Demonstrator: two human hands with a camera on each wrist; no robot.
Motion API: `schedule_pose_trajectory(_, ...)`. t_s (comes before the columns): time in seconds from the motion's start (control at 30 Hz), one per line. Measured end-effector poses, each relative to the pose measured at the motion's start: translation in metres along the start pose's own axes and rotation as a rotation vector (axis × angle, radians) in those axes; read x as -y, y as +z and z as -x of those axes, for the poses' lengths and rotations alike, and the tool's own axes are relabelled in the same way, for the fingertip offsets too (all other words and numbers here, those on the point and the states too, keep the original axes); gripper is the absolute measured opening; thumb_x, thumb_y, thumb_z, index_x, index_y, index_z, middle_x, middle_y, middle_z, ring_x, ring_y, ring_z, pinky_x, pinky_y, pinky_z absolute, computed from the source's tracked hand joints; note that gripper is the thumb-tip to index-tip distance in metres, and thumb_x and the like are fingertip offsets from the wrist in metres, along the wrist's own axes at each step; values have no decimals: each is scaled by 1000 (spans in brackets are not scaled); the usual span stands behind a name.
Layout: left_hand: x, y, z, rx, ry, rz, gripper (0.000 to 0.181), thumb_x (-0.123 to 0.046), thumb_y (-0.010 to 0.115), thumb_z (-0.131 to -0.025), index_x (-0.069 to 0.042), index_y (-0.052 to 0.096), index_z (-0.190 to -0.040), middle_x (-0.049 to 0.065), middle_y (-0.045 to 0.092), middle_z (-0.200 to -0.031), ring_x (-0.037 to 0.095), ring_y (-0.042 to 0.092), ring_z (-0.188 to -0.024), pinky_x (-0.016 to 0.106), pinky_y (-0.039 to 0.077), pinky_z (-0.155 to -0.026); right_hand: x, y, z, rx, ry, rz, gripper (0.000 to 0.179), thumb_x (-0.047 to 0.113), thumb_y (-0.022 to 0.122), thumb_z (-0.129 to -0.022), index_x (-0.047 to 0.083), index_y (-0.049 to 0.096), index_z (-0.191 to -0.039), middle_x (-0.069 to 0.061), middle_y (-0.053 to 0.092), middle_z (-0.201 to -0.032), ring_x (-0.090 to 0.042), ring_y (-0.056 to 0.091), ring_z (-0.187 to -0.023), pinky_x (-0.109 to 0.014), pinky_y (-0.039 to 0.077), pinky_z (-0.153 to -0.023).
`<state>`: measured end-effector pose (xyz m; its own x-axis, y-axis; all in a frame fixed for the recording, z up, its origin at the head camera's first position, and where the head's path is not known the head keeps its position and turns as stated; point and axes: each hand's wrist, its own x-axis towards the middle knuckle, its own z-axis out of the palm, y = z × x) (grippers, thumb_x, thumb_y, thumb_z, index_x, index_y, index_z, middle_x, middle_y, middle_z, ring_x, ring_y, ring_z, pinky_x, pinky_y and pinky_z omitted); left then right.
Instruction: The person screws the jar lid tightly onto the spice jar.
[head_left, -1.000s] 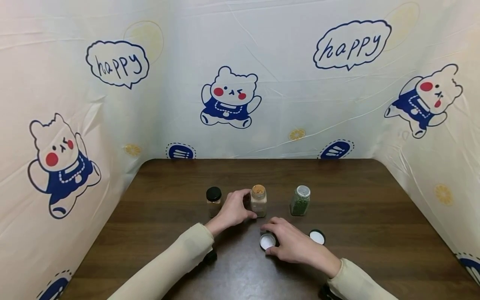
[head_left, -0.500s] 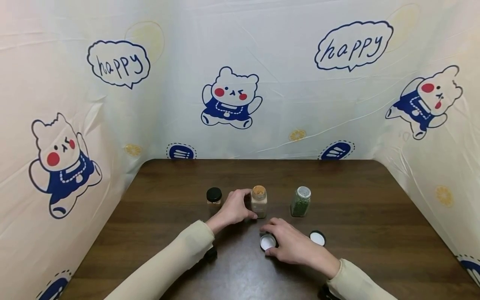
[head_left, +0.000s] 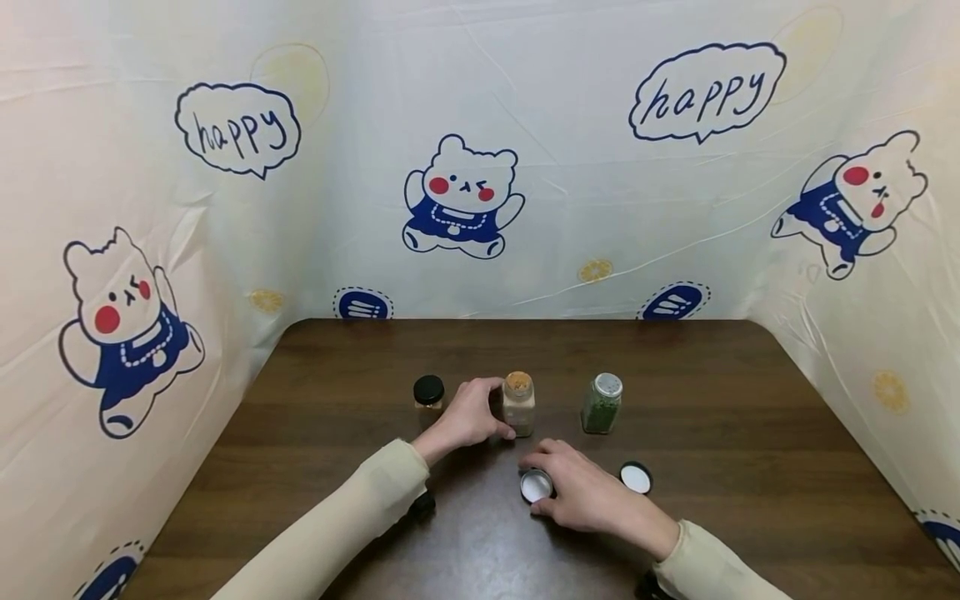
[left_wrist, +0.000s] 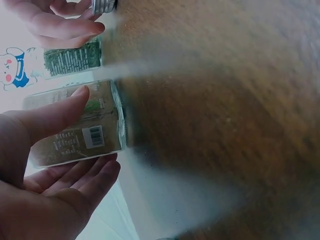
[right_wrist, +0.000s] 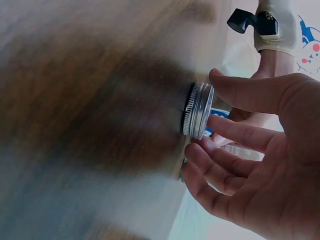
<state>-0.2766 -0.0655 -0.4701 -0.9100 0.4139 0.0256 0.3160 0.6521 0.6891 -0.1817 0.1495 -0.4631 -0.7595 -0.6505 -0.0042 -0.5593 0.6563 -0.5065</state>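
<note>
My left hand point(head_left: 467, 417) holds a glass spice jar point(head_left: 519, 410) from its left side, thumb in front and fingers behind. The jar stands upright and uncapped, with an orange top and pale brown powder below. In the left wrist view my thumb lies over the label of this spice jar point(left_wrist: 102, 117). My right hand point(head_left: 573, 487) has thumb and fingers round a jar lid point(head_left: 536, 486), which lies upside down on the table, white lining up. Its ridged metal side shows on the lid point(right_wrist: 199, 111) in the right wrist view.
A jar of green herbs point(head_left: 602, 407) with a pale metallic top stands to the right. A black-capped jar point(head_left: 429, 392) stands left, partly behind my left wrist. Another upturned lid point(head_left: 636, 477) lies beside my right hand. Printed cloth point(head_left: 555, 167) walls the wooden table point(head_left: 360, 350).
</note>
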Motion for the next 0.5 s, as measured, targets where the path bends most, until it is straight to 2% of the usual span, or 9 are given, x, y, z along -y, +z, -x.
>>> schedule_pose_trajectory(0.5,2,1,-2,9,-10,16,63,-13,99,-74,-6,68,-128,5,72,-113,25,68,-105,44,55,-92,2,1,-2,-25,-40,36,38,11,91,-81,8,74,-114,1,61,-107,-17,57,-101,-35,53,-84)
